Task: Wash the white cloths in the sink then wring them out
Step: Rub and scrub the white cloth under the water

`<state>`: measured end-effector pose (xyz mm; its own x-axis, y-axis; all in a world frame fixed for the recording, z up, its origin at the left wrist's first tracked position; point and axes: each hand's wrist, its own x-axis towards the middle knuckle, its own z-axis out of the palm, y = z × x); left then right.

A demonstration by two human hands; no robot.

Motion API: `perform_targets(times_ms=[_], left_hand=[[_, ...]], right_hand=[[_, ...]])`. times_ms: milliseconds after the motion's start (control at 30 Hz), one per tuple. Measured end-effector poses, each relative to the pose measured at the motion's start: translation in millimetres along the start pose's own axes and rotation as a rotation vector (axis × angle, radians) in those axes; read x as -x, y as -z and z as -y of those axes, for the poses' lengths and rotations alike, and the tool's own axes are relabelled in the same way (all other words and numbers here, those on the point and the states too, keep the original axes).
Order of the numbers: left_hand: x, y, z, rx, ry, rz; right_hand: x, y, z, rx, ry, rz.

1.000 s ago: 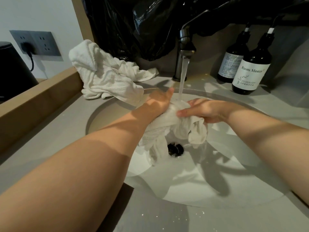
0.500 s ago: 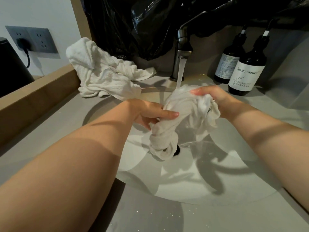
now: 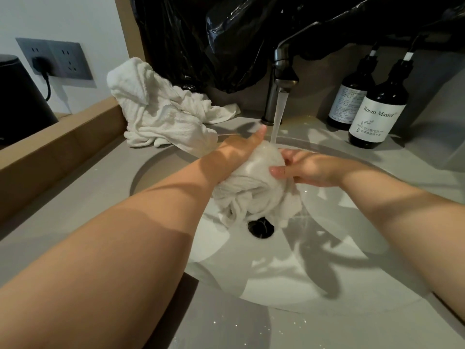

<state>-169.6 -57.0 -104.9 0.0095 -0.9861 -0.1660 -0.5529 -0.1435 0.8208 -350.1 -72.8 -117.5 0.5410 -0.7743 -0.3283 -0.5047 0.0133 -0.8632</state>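
Note:
A wet white cloth (image 3: 254, 187) is bunched between both hands over the white sink (image 3: 289, 273), right under the running stream from the tap (image 3: 283, 71). My left hand (image 3: 236, 152) presses against its left side, fingers mostly hidden behind the cloth. My right hand (image 3: 304, 170) grips it from the right with thumb and fingers curled into the fabric. The cloth's loose end hangs just above the drain (image 3: 260, 227). A second crumpled white cloth (image 3: 161, 114) lies on the counter at the sink's back left.
Two dark pump bottles (image 3: 377, 114) stand at the back right of the grey counter (image 3: 226, 328). A black plastic sheet (image 3: 201, 34) covers the wall behind the tap. A wooden ledge (image 3: 57, 144), wall socket (image 3: 55, 59) and black kettle (image 3: 17, 96) are at left.
The cloth was lifted and twisted half a second ago; now both hands have brought it back down into a bunch under the water stream.

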Motion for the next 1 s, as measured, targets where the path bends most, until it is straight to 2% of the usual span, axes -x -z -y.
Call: perform_targets(times_ms=[133, 233, 300, 400, 500, 567, 633, 733, 800, 900, 1000], left_hand=[[0.5, 2.1, 11.4, -0.171, -0.043, -0.051], [-6.7, 6.1, 21.4, -0.196, 0.03, -0.055], [-6.6, 8.2, 25.0, -0.195, 0.15, -0.057], [3.7, 8.8, 26.4, -0.21, 0.375, 0.145], [6.0, 6.6, 25.4, -0.137, 0.426, 0.319], [6.9, 5.0, 24.3, -0.084, 0.387, 0.353], [2.1, 1.4, 25.4, -0.125, 0.272, 0.375], [3.9, -0.2, 22.9, -0.126, 0.144, 0.611], [4.4, -3.9, 26.3, -0.18, 0.094, 0.721], [-1.3, -12.5, 37.3, -0.351, -0.019, 0.678], [-8.1, -12.4, 44.5, -0.422, 0.037, 0.671]], right_hand=[[-0.5, -9.3, 0.8, -0.108, -0.038, -0.09], [-3.1, -12.2, 7.0, -0.38, -0.053, -0.243], [-0.7, -7.9, 13.4, -0.589, -0.012, -0.341], [7.1, 0.3, 20.7, -0.82, 0.127, -0.386], [11.9, 0.0, 28.2, -0.907, 0.251, -0.337], [13.4, -1.6, 28.2, -0.894, 0.254, -0.307], [14.5, 0.6, 23.3, -0.849, 0.18, -0.311], [19.4, 4.2, 18.3, -0.809, 0.089, -0.357], [20.8, 7.4, 18.9, -0.856, 0.129, -0.396], [21.7, 2.5, 28.5, -0.894, 0.231, -0.358], [21.1, -3.6, 35.0, -0.916, 0.291, -0.222]])
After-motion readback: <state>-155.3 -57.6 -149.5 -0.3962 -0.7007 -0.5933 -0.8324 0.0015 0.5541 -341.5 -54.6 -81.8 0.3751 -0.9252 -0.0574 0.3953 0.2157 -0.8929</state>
